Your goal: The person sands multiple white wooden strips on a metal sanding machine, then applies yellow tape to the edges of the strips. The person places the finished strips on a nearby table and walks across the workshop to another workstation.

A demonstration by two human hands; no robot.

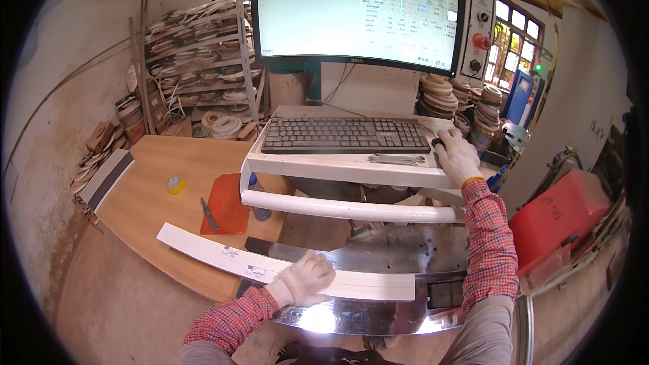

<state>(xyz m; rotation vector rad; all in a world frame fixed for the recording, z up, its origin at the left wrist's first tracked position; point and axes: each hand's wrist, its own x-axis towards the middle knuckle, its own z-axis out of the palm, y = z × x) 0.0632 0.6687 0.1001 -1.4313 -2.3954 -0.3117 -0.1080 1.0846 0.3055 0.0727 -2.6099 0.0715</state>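
Note:
A long white panel (368, 285) with small printed labels lies slantwise across the near end of a wooden table and a shiny metal machine bed (378, 250). My left hand (305, 280), in a white knit glove, holds the panel near its middle, fingers bent over it. My gloved right hand (457, 154) rests at the right end of the keyboard shelf, over a dark computer mouse (437, 142) that it mostly hides. Left of the mouse sits a black keyboard (345, 134). A wrench (397, 159) lies along the shelf's front edge.
Above the keyboard hangs a lit monitor (358, 17), beside a control box (478, 20) with knobs. On the wooden table (149, 196) are a tape roll (176, 184), a utility knife (209, 215) and an orange sheet (230, 203). A white rail (351, 210) crosses ahead; a red box (561, 220) stands right.

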